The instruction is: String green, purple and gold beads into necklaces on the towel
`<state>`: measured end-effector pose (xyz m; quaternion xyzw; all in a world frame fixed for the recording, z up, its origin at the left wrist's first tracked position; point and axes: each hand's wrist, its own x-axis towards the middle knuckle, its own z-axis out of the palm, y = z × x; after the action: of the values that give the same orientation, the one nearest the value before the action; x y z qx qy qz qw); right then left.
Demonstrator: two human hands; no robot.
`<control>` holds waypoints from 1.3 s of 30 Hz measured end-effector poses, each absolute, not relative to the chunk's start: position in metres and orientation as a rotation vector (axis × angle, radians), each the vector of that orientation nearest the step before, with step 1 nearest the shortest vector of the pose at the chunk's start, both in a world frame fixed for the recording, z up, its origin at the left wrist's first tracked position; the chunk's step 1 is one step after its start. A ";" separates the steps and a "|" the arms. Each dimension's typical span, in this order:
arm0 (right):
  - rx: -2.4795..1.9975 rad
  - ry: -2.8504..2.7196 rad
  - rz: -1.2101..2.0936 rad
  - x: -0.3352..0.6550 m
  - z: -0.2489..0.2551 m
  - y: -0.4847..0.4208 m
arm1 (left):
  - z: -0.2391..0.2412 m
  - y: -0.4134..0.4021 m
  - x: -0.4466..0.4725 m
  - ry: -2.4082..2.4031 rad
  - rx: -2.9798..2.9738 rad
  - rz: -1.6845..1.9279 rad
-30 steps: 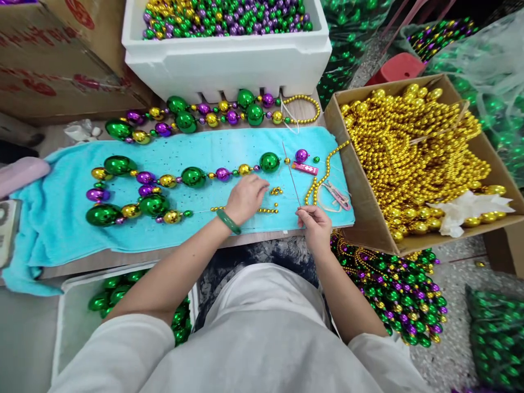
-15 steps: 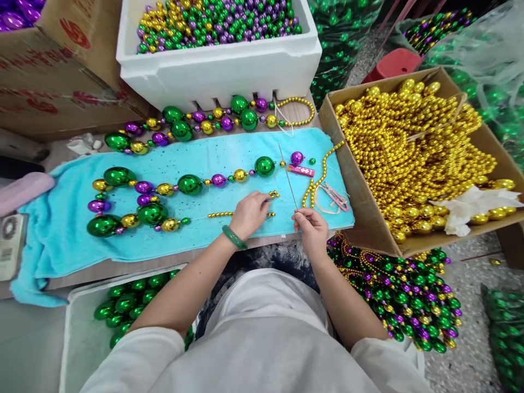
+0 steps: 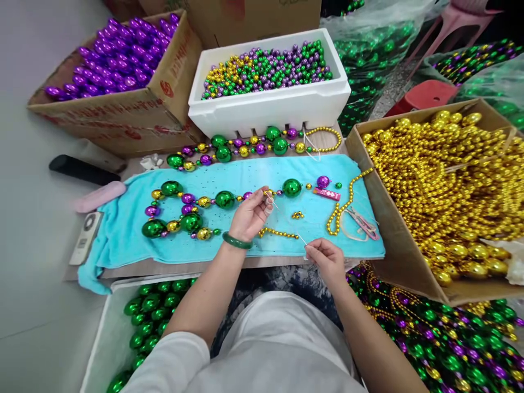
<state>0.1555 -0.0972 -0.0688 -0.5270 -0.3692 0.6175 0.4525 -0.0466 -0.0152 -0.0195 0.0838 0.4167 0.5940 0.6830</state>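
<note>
My right hand (image 3: 327, 261) pinches one end of a thin needle (image 3: 302, 239) near the towel's front edge. Above the towel, my left hand (image 3: 250, 214) is raised with its fingers closed on a thin, pale length in line with that needle; the stretch between the hands is too faint to follow. A short row of gold beads (image 3: 280, 233) lies between my hands, and a small cluster of gold beads (image 3: 297, 215) sits just beyond. Behind my left hand runs a strand with a big green bead (image 3: 292, 188), partly hidden by the fingers. A green bangle (image 3: 237, 240) circles my left wrist.
A blue towel (image 3: 123, 240) covers the table. A finished-looking bead strand (image 3: 223, 154) lies behind it, before a white foam box (image 3: 270, 106) of small beads. Right stands a carton (image 3: 409, 267) of gold beads; purple snips (image 3: 363, 224) and a loose purple bead (image 3: 323, 182) lie nearby.
My left hand has left the small gold bead cluster and risen toward the big-bead strand. The needle, upright before, now slants up-left from my right hand. The view has shifted left and back.
</note>
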 end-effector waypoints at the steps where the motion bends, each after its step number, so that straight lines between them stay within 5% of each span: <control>1: -1.306 -0.919 1.524 0.155 -0.069 -0.097 | -0.019 -0.016 -0.047 0.927 0.189 1.341; 19: -1.327 -0.891 1.551 0.152 -0.069 -0.097 | -0.017 -0.020 -0.055 1.017 0.525 1.420; 32: -1.315 -0.706 1.559 0.155 -0.068 -0.093 | -0.058 -0.029 -0.007 1.700 1.990 0.478; 39: -1.323 -0.735 1.541 0.159 -0.069 -0.094 | -0.062 -0.014 -0.019 1.571 1.192 0.981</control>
<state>0.1593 -0.0936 -0.0690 -0.5401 -0.3001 0.6291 0.4716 -0.0187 -0.0137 -0.0616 0.4825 0.6360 0.3974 0.4526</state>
